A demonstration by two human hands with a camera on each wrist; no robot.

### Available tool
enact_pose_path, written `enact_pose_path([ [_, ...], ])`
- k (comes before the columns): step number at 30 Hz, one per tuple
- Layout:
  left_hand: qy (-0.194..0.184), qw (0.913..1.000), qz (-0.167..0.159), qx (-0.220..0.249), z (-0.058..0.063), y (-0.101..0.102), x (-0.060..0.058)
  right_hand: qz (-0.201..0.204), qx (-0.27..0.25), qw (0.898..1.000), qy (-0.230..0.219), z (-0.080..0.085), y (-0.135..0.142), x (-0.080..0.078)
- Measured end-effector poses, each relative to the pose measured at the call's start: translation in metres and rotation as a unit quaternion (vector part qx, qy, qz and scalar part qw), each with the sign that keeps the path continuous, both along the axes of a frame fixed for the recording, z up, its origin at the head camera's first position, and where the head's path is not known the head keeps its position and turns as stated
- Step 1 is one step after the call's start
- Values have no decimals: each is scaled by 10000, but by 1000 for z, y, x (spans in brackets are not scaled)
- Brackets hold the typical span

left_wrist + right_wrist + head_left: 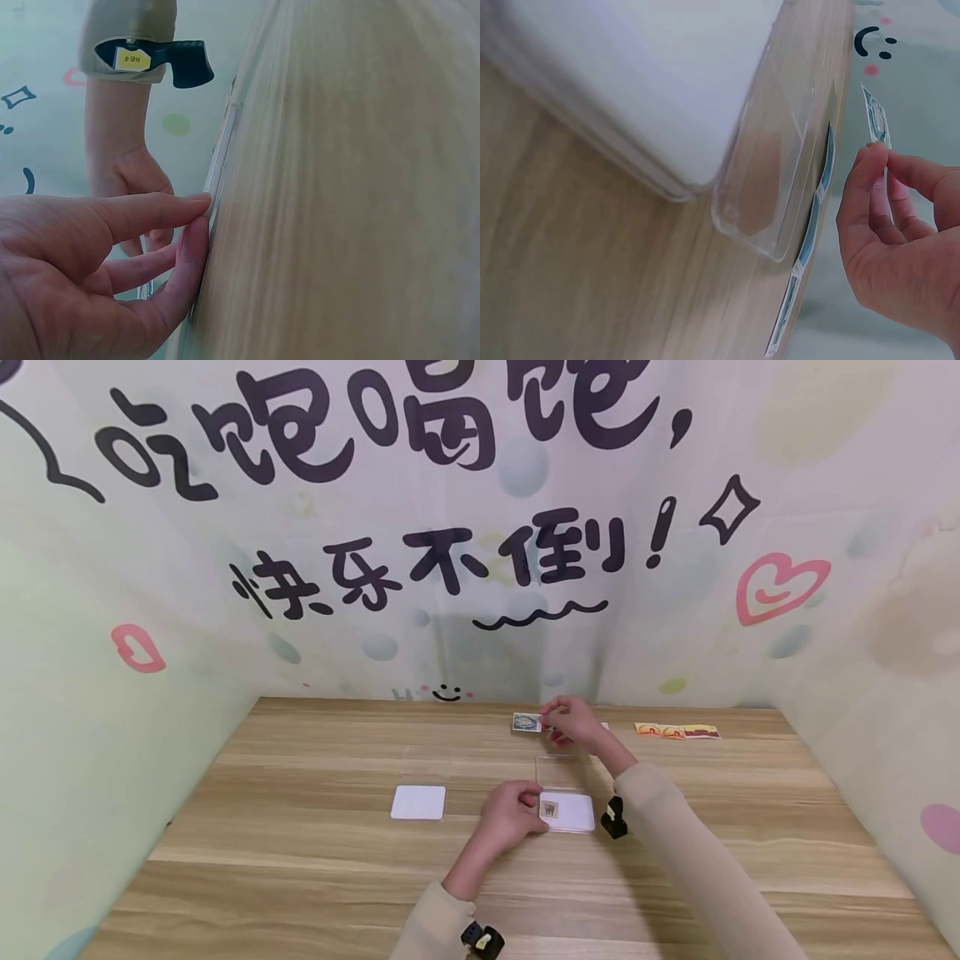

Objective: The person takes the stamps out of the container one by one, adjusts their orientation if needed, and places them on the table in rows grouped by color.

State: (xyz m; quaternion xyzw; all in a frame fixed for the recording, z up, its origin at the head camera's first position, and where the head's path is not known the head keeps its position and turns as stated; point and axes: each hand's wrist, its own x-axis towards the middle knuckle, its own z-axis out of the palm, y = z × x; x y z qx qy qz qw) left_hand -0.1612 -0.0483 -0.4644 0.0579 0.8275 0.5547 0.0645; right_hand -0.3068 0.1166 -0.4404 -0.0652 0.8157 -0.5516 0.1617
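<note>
"So, how does the right hand (572, 724) sit?"
"Raised over the far side of the table (300, 877), arm stretched forward, thumb and fingertips pinching a teal stamp (877, 116) by one end, clear of the tabletop."
"And the left hand (510, 814)?"
"Lower and nearer, holding the left edge of a clear case (573, 831), thumb at the near corner, forefinger at the far one. A small brown stamp (549, 810) lies on the white card (576, 811) there."

Soft, even light; faint shadows
</note>
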Motion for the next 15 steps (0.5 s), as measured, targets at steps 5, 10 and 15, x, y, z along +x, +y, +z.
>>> enact_pose_path([
  [5, 9, 10000, 4, 31, 0, 0, 0, -39, -41, 10000, -30, 1, -3, -2],
  [10, -5, 10000, 0, 39, 0, 0, 0, -104, -86, 9998, -117, 3, -6, -4],
  [15, 12, 10000, 0, 17, 1, 0, 0, -124, -62, 9998, -124, 3, -8, -6],
])
